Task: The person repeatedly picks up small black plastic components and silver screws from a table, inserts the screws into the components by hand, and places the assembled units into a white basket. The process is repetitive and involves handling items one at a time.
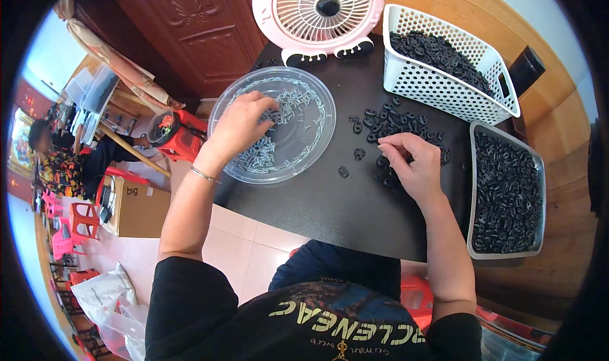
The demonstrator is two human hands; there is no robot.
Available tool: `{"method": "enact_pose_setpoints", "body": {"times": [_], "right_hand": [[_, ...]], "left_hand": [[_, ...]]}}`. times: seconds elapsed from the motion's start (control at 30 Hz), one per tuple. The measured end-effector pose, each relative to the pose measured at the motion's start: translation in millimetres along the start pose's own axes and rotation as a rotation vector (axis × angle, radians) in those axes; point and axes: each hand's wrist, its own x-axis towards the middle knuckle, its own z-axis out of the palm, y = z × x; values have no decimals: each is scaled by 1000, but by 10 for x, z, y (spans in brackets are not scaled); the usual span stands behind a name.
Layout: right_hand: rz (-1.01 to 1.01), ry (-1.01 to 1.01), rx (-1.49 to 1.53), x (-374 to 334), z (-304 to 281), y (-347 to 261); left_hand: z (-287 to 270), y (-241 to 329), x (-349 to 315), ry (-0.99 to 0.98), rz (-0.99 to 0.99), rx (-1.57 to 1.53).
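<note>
My left hand [242, 125] reaches into a round clear plastic tray [309, 133] on the left of the dark table. Its fingers are bent and spread, the thumb apart from the index finger, over small silvery screw-like pins [293, 102]. Nothing shows between those fingertips. Over a loose heap of small black oval parts [396, 119] hovers my right hand [415, 164]. Its thumb and index fingertip are pressed together; whatever they pinch is too small to make out. A few single black parts [344, 171] lie between the tray and the heap.
A white perforated basket [438, 95] of black parts stands at the back right. Nearer, a metal tray [474, 190] of similar parts sits at the right edge. A pink fan [327, 6] is at the back. A person [60, 164] sits far left beyond a cardboard box [143, 209].
</note>
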Motion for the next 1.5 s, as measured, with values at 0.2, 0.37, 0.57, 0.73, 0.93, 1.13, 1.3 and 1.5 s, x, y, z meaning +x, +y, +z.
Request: {"method": "enact_pose_setpoints", "body": {"times": [0.2,0.37,0.57,0.73,0.93,1.13,1.3,1.5], "right_hand": [[4,-7,-2,7,5,6],[16,-8,-3,1,1,28],[25,11,6,2,-12,41],[17,24,-7,1,-23,30],[21,-60,-82,16,-23,-45],[-359,-203,-424,9,171,20],[-412,-221,-514,-12,181,109],[-242,-29,-331,8,92,12]], "left_hand": [[-4,85,50,127,36,-12],[96,250,170,135,142,-27],[196,279,285,23,133,191],[222,317,334,-24,134,299],[246,294,382,10,127,226],[113,598,491,-45,-41,-605],[207,982,575,-41,35,-1261],[332,1150,533,-53,-127,-1511]]}}
